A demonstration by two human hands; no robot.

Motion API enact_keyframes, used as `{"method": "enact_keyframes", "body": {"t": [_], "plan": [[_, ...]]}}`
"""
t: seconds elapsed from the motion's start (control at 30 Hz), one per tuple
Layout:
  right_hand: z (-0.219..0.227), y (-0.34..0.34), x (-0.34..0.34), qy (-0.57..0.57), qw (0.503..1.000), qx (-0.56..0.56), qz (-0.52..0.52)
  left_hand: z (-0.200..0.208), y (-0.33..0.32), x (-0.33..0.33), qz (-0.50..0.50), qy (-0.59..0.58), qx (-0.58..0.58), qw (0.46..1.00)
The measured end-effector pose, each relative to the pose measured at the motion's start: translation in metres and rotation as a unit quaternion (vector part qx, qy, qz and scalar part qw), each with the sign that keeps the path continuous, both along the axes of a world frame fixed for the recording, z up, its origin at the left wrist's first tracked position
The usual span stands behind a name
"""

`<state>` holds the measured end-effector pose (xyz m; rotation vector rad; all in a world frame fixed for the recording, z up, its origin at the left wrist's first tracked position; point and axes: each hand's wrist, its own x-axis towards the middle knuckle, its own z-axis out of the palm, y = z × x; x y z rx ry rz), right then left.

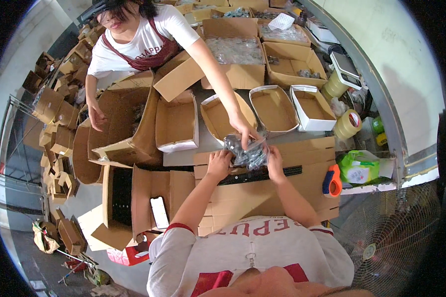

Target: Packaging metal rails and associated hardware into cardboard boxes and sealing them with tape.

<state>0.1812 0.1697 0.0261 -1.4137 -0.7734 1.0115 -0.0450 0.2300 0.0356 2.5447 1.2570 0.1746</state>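
Note:
A clear plastic bag (pixel 249 157) of small grey, shiny parts lies in front of me over a flattened cardboard sheet (pixel 302 198). My left hand (pixel 220 165) grips the bag's left side, fingers curled and partly hidden. On the opposite side, my right hand (pixel 275 164) pinches the plastic edge. A co-worker's hand (pixel 244 129) reaches down from the far side and touches the bag's top between my hands. Under the bag runs a dark ridged strip (pixel 282 174) along the sheet. What the small parts are cannot be made out.
Behind the bag stands a row of open boxes, including a white one (pixel 313 118). A large carton (pixel 121 123) is at left, with a phone (pixel 159 212) nearer me. At right are an orange tape dispenser (pixel 333 181), a green pouch (pixel 358 167) and a fan (pixel 381 247).

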Motion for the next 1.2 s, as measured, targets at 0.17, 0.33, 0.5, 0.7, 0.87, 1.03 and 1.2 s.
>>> {"method": "enact_keyframes", "body": {"t": [0.17,0.33,0.5,0.7,0.87,1.03,1.2], "plan": [[0.015,-0.008,-0.009,0.033,0.998,0.054,-0.008,0.001,0.002,0.005,0.017,0.071,0.004,0.997],[-0.027,-0.006,0.013,0.058,0.998,0.039,0.011,0.02,-0.012,0.012,0.103,-0.061,-0.094,0.988],[-0.007,-0.013,0.03,0.14,0.989,0.038,0.0,-0.026,-0.006,0.022,0.214,-0.245,-0.148,0.934],[0.068,-0.068,0.09,-0.101,0.991,0.047,0.068,-0.015,0.01,0.049,0.348,-0.194,-0.139,0.906],[0.041,-0.089,0.129,-0.143,0.931,-0.081,0.327,-0.033,0.017,0.044,0.303,-0.271,-0.017,0.913],[-0.018,-0.077,0.133,-0.387,0.887,0.007,0.25,0.038,-0.025,0.066,0.276,-0.342,-0.002,0.898],[0.015,-0.086,0.093,-0.188,0.977,0.052,0.086,0.05,-0.092,0.094,0.214,-0.47,-0.197,0.834]]}}
